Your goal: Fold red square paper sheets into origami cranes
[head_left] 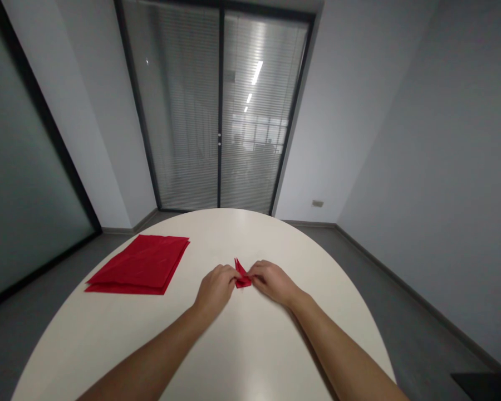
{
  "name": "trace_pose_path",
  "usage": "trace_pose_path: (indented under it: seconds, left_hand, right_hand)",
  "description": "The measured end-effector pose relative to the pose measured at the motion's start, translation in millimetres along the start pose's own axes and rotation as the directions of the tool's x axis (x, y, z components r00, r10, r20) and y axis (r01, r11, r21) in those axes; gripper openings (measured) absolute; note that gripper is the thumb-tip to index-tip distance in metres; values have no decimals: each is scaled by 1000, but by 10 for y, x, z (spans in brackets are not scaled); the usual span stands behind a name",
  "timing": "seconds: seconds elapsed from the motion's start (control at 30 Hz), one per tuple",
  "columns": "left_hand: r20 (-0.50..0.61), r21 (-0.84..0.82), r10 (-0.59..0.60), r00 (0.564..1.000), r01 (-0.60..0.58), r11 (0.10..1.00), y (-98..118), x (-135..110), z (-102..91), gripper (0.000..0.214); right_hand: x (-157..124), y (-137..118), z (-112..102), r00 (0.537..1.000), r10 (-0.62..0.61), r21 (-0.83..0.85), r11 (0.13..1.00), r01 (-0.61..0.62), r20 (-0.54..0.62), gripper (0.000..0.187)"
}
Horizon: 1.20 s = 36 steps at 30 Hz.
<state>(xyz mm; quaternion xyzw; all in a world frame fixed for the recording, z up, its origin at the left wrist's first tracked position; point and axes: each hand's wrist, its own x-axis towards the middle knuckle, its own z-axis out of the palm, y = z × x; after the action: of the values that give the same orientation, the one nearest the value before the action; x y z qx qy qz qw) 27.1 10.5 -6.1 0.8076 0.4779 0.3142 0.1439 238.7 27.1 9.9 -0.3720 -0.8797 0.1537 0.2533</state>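
Observation:
A small folded piece of red paper [241, 275] lies on the white table [242, 345] between my two hands, one pointed tip sticking up. My left hand [215, 288] has its fingers curled and pinches the paper's left side. On the paper's right side, my right hand [272, 282] grips it with closed fingers. Most of the paper is hidden by the fingers.
A stack of flat red paper sheets [142, 265] lies on the table to the left of my hands. The table is rounded at its far edge. Beyond it are a grey floor, a glass door with blinds [219, 111] and white walls.

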Motion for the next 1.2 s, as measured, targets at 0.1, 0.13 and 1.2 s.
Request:
trace_pose_path:
  seconds: [0.1, 0.13, 1.2]
  left_hand:
    - [42, 73, 19, 999, -22, 997, 31, 3, -30, 32]
    - [51, 100, 40, 998, -45, 994, 50, 1, -42, 32]
    - [-115, -318, -164, 980, 120, 940, 37, 15, 108, 21]
  right_hand:
    - [-6, -47, -42, 998, -35, -74, 997, 38, 51, 38]
    - [-6, -62, -51, 997, -37, -93, 995, 42, 61, 39]
    - [80, 86, 259, 920, 382, 728, 655, -201, -90, 60]
